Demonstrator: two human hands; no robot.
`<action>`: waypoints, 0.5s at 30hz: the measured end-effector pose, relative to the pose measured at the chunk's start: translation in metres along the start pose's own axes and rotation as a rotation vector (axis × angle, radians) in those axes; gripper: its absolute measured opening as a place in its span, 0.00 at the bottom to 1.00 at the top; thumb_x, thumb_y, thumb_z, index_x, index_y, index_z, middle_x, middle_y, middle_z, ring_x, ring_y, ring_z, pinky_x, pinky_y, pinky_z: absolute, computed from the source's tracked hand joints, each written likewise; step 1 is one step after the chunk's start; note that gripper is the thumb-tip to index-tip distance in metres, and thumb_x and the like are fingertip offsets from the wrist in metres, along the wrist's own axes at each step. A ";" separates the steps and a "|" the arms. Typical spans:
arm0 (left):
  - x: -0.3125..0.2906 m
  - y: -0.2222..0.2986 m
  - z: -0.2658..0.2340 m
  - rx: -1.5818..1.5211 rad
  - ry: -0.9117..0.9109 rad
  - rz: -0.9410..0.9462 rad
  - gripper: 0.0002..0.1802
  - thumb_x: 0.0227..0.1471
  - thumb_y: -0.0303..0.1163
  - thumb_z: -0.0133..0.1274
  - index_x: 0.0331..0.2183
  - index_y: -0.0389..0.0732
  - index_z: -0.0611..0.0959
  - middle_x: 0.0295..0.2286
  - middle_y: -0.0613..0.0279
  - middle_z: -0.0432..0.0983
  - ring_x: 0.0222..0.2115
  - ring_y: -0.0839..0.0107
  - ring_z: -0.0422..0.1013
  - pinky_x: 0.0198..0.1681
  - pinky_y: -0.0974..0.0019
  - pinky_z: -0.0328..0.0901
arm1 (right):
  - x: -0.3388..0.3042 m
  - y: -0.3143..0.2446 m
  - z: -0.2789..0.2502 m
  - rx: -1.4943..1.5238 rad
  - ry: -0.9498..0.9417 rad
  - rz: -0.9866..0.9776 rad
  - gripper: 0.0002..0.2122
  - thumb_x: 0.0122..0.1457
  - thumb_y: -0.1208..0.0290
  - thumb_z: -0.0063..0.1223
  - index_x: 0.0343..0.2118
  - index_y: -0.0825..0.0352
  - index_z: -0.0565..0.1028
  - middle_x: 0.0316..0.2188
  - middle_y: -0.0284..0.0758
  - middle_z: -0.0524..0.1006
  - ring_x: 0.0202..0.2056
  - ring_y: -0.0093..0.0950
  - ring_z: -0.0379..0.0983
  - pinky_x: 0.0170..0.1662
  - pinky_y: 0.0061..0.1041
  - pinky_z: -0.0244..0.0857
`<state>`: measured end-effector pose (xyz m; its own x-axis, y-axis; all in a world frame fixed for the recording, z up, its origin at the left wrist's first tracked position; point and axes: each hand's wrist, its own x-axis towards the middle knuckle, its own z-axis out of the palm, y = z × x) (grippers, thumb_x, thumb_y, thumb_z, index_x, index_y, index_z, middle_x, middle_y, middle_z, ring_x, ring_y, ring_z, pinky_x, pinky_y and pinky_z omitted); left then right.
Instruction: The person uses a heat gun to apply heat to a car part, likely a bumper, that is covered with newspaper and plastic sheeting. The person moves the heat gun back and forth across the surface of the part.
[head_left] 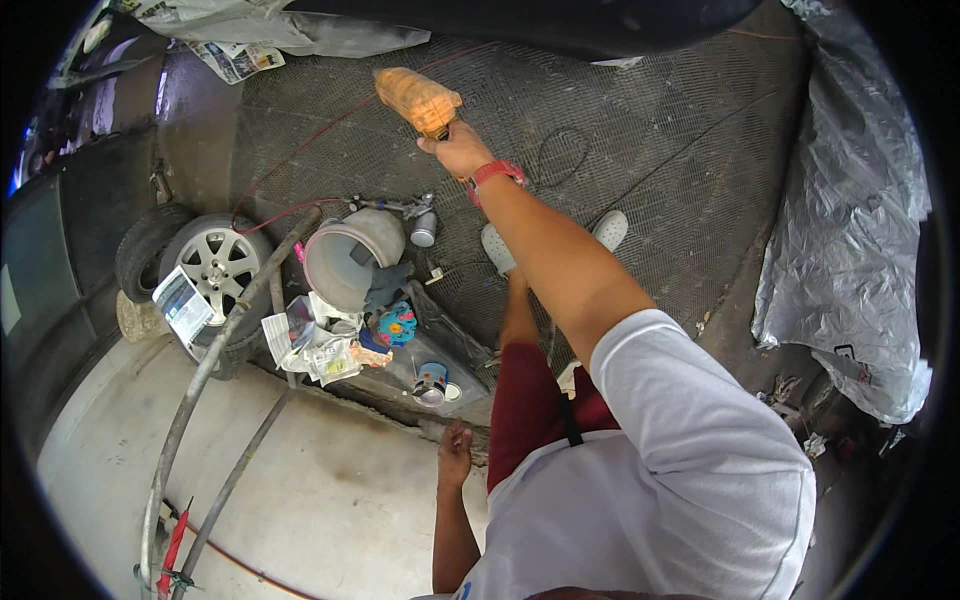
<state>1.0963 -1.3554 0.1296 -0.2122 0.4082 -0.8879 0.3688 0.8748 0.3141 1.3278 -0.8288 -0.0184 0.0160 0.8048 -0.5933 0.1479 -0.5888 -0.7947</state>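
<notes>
Stretched out ahead at the top centre, my right hand (462, 152) is closed round the near end of an elongated tool-like object wrapped in an orange-tan covering (418, 100). A bit of dark handle shows by the fingers; what lies under the wrapping is hidden. It is held up beneath a large dark panel (560, 30). My left hand (455, 455) hangs low at my left side, fingers loosely bent and apart, with nothing in it. Nearest to it is a small open paint can (431, 384).
Left stand a grey bucket (375, 245), a spray gun with a metal cup (424, 228), newspapers (335, 350), an alloy wheel (216, 265) and bent metal pipes (200, 380). A red hose (300, 150) crosses the mesh-patterned floor (620, 120). Silver plastic sheeting (850, 220) hangs right.
</notes>
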 end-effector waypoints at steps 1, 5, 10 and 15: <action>0.003 0.001 -0.002 0.022 0.000 0.016 0.29 0.64 0.43 0.56 0.59 0.35 0.73 0.51 0.46 0.76 0.49 0.60 0.75 0.53 0.60 0.69 | -0.004 0.000 -0.004 0.006 0.002 -0.017 0.32 0.55 0.63 0.66 0.62 0.67 0.68 0.59 0.48 0.73 0.61 0.45 0.69 0.63 0.38 0.62; 0.020 0.020 0.001 -0.001 -0.022 0.067 0.29 0.64 0.44 0.54 0.59 0.36 0.73 0.51 0.47 0.76 0.49 0.61 0.74 0.53 0.60 0.68 | -0.034 0.064 -0.041 0.042 0.213 -0.038 0.25 0.59 0.65 0.63 0.57 0.70 0.70 0.48 0.44 0.78 0.51 0.38 0.74 0.56 0.35 0.66; 0.029 0.059 0.007 0.005 -0.042 0.067 0.26 0.65 0.41 0.54 0.58 0.36 0.74 0.52 0.54 0.76 0.48 0.64 0.73 0.54 0.59 0.67 | -0.118 0.108 -0.122 0.357 0.585 0.060 0.25 0.60 0.69 0.63 0.58 0.69 0.67 0.49 0.35 0.74 0.48 0.28 0.71 0.54 0.31 0.65; 0.038 0.150 -0.039 -0.181 -0.015 0.262 0.27 0.65 0.38 0.55 0.59 0.36 0.73 0.55 0.56 0.74 0.54 0.68 0.71 0.58 0.64 0.64 | -0.144 0.145 -0.152 0.492 0.741 0.155 0.21 0.57 0.75 0.64 0.52 0.70 0.70 0.46 0.35 0.75 0.47 0.29 0.72 0.52 0.31 0.66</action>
<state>1.1080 -1.1981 0.1560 -0.1177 0.6231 -0.7732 0.2422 0.7731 0.5862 1.4977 -1.0187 -0.0288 0.6589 0.4555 -0.5987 -0.3458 -0.5234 -0.7788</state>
